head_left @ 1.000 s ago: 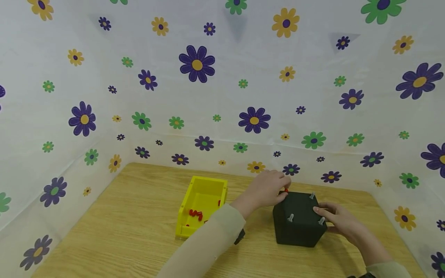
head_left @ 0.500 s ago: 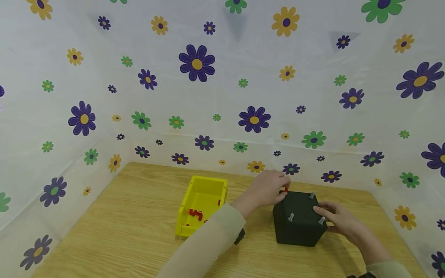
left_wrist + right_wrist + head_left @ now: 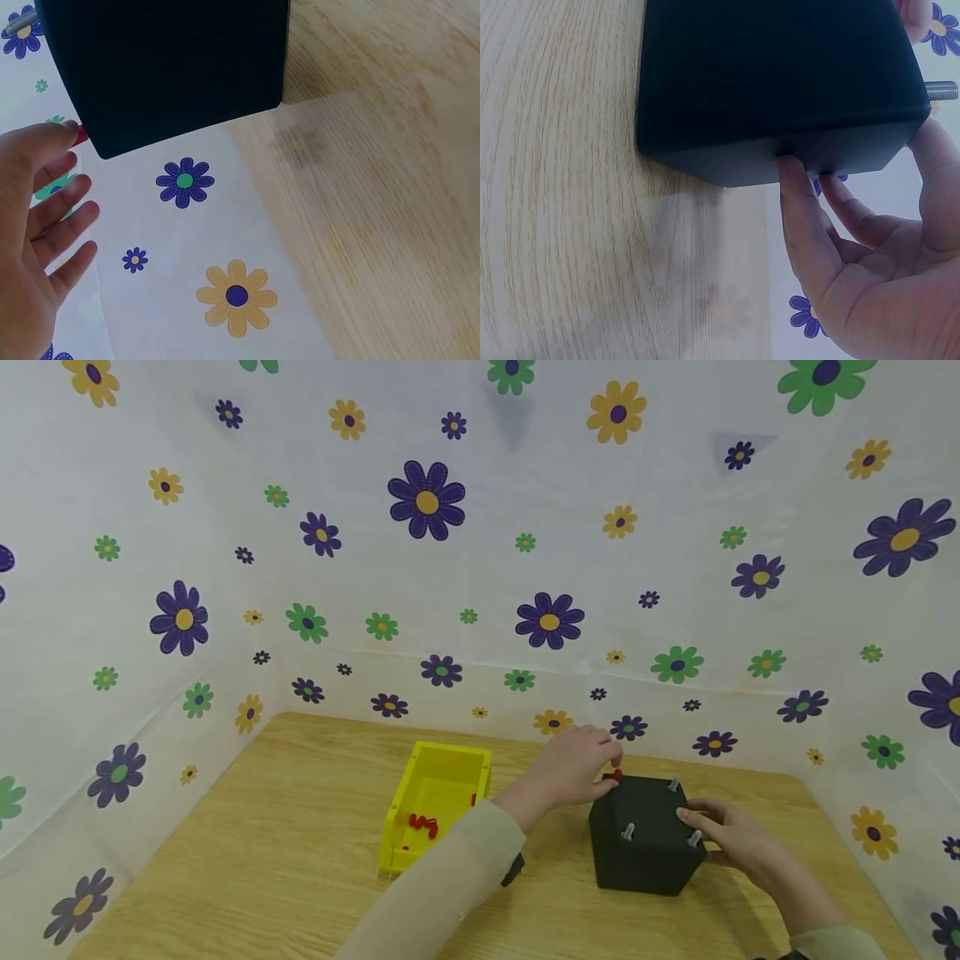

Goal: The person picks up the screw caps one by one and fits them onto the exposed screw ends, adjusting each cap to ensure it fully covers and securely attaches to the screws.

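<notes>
A black cube (image 3: 647, 852) stands on the wooden table (image 3: 285, 827) with grey bolts (image 3: 628, 832) sticking up from its top corners. My left hand (image 3: 606, 768) reaches over its far left corner and pinches a small red nut (image 3: 618, 773) there. In the left wrist view the index fingertip touches the red nut (image 3: 79, 134) beside the cube (image 3: 165, 67), and the other fingers (image 3: 64, 225) are spread. My right hand (image 3: 712, 827) grips the cube's right side. Its fingers (image 3: 802, 195) lie on one face of the cube (image 3: 780, 82) with the thumb near a bolt (image 3: 941, 90).
A yellow bin (image 3: 450, 749) holding several small red pieces (image 3: 422, 821) sits to the left of the cube, beside my left forearm. White cloth walls printed with flowers (image 3: 549, 620) close in the table at the back and on both sides.
</notes>
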`<state>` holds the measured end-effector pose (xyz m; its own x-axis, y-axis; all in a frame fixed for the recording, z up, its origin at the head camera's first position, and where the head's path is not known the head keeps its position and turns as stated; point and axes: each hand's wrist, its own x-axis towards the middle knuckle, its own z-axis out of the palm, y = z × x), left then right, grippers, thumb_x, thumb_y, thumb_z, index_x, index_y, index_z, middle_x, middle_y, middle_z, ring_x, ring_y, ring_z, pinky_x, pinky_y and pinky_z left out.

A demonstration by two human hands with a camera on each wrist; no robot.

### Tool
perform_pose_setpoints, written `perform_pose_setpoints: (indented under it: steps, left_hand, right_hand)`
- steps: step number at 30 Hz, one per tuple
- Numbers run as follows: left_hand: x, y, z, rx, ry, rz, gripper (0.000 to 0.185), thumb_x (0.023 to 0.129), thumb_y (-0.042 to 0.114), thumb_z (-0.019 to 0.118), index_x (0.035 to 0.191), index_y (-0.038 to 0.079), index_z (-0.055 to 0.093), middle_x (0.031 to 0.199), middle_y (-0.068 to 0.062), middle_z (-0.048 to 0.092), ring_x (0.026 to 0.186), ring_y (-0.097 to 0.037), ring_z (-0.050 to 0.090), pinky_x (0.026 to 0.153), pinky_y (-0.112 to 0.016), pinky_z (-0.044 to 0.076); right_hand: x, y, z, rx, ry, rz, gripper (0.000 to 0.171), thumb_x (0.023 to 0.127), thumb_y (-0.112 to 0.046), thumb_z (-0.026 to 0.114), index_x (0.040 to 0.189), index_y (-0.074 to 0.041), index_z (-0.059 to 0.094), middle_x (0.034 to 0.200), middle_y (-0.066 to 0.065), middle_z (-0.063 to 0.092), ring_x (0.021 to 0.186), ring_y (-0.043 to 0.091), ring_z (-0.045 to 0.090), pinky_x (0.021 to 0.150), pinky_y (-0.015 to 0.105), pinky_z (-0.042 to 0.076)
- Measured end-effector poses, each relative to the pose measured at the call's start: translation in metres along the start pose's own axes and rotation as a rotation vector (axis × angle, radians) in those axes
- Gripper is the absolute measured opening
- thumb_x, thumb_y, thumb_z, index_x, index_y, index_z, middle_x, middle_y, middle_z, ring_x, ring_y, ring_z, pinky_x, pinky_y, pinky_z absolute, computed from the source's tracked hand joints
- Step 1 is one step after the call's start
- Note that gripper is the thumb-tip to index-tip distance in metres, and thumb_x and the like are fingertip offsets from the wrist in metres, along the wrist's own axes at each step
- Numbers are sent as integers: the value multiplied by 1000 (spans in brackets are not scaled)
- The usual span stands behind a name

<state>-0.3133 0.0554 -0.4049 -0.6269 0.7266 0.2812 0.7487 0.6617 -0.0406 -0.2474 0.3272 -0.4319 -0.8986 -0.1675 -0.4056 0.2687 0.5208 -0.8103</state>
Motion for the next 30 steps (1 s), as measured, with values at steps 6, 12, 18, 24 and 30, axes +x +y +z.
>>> perform_pose_setpoints:
  steps: [6,12,18,24,30]
  left_hand:
    - [1,0,1,14,36,46,19,104,36,69,119,26,74,119,9,74,113,-10,67,108,-26,51]
    - [2,2,1,35,42,60,13,104,35,70,112,26,76,111,10,75,104,-9,66,98,-23,52]
    - [2,2,2,16,74,59,12,102,34,73,107,26,80,105,11,76,98,-8,68,89,-20,51]
    - [1,-1,2,32,128,95,13,100,34,75,105,27,84,101,12,77,94,-7,67,83,-19,50]
    - [-2,-4,-2,67,140,130,16,101,35,75,111,27,84,103,11,77,96,-7,66,90,-20,52]
  right_hand:
    - [0,2,2,-2,1,-13,80,114,-42,43,159,18,15,162,45,23,148,60,36,108,55,55]
    - [-2,1,2,-4,-2,-16,80,114,-42,43,159,18,15,162,45,23,148,60,36,108,55,55]
    - [-2,-1,1,-2,-5,-4,81,114,-43,43,160,18,15,162,45,21,148,60,34,109,56,54]
    - [-2,-1,0,-5,-10,2,82,114,-44,42,160,17,13,163,45,18,149,62,31,111,58,52]
    - [0,1,0,-2,-2,1,81,114,-43,43,160,17,15,162,44,21,147,60,35,110,59,52]
